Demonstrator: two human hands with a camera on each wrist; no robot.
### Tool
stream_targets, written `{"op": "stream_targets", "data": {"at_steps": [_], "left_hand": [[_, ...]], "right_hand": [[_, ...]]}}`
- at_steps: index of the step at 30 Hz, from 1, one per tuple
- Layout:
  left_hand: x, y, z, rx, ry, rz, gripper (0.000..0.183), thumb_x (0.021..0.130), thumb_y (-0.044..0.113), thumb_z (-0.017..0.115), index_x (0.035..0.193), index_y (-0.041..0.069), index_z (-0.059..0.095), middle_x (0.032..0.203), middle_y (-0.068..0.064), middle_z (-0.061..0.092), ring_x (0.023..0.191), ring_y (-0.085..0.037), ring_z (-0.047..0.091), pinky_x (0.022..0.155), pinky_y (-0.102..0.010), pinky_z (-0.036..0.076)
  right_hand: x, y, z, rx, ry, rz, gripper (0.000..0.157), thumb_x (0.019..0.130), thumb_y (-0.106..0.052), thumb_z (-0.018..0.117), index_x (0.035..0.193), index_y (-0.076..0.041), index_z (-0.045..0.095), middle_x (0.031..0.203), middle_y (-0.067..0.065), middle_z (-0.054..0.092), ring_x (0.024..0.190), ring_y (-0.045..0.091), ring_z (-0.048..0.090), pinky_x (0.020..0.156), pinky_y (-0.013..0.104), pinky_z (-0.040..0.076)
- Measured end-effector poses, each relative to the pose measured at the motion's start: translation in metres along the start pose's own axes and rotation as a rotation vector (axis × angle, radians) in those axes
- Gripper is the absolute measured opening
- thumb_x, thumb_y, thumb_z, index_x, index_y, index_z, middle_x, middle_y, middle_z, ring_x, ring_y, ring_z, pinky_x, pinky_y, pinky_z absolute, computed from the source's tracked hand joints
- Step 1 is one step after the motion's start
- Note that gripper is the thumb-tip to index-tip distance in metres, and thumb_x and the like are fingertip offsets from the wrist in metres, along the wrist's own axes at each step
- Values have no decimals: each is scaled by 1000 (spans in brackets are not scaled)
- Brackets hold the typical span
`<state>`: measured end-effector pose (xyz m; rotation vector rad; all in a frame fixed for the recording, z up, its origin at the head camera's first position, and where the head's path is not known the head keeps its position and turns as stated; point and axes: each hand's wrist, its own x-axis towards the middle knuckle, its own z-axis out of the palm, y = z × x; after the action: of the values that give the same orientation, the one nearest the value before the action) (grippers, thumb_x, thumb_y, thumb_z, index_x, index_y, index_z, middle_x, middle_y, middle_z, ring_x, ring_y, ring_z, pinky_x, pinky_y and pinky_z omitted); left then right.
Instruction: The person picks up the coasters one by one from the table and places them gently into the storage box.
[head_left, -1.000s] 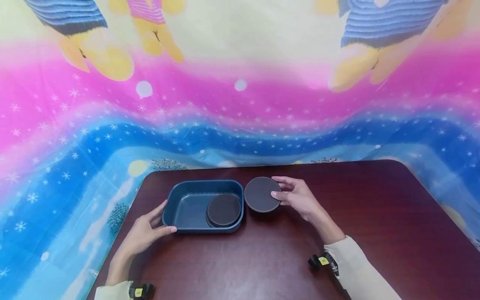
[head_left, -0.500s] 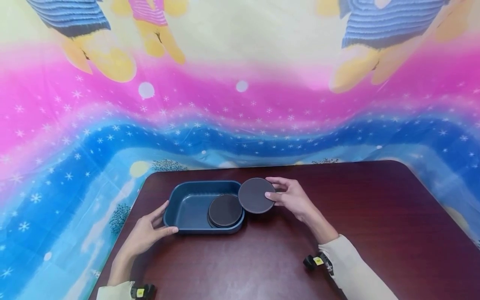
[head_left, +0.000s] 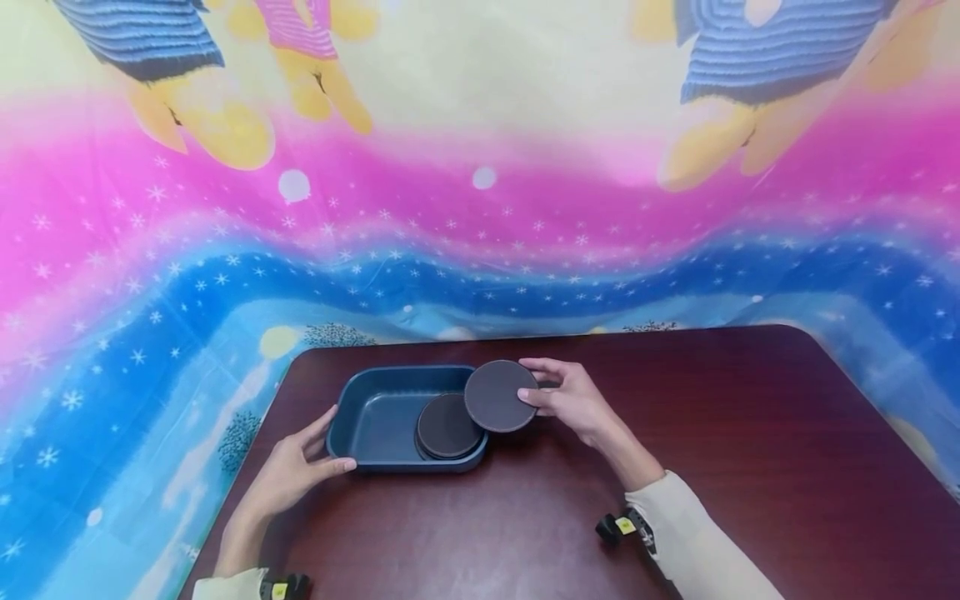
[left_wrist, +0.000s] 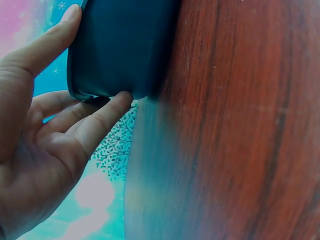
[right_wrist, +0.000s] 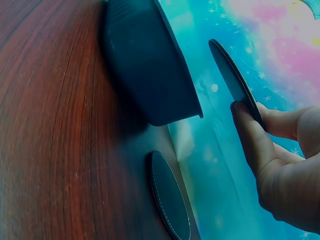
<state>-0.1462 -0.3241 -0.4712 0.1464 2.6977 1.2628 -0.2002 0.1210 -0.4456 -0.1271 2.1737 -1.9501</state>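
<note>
My right hand [head_left: 573,402] pinches a round dark brown coaster [head_left: 497,396] by its right edge, thumb on the upper face. The coaster is held above the right rim of a deep dark-blue rectangular tray [head_left: 378,467] and overlaps it in the head view. In the right wrist view the held coaster [right_wrist: 232,75] hangs clear above the tray [right_wrist: 150,65]. Inside the tray, at its right end, lies a small stack of similar coasters [head_left: 446,427], partly covered. My left hand [head_left: 288,471] holds the tray's left end, thumb at the near corner and fingers along the outer wall.
Another stitched coaster [right_wrist: 170,195] lies on the table in the right wrist view, beside the tray. The brown wooden table [head_left: 712,417] extends to the right and front. A patterned cloth backdrop [head_left: 480,275] hangs behind it.
My right hand has carried the coaster leftward, from beside the tray to over its right rim, where it now partly covers the stack. My left hand keeps its place on the tray.
</note>
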Motion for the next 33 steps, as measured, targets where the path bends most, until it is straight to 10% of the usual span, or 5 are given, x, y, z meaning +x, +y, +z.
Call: {"op": "stream_targets", "data": {"at_steps": [33], "left_hand": [[0,-2,-1,-4,8,21,97,94,35,85,171,14,31,170,-23,40,143,-43,57,97,-40,64]], "right_hand": [[13,4,37,66,-42,11,60,95,-1,78,152,-3,60,123,22,73,87,13,74,75,30,65]]}}
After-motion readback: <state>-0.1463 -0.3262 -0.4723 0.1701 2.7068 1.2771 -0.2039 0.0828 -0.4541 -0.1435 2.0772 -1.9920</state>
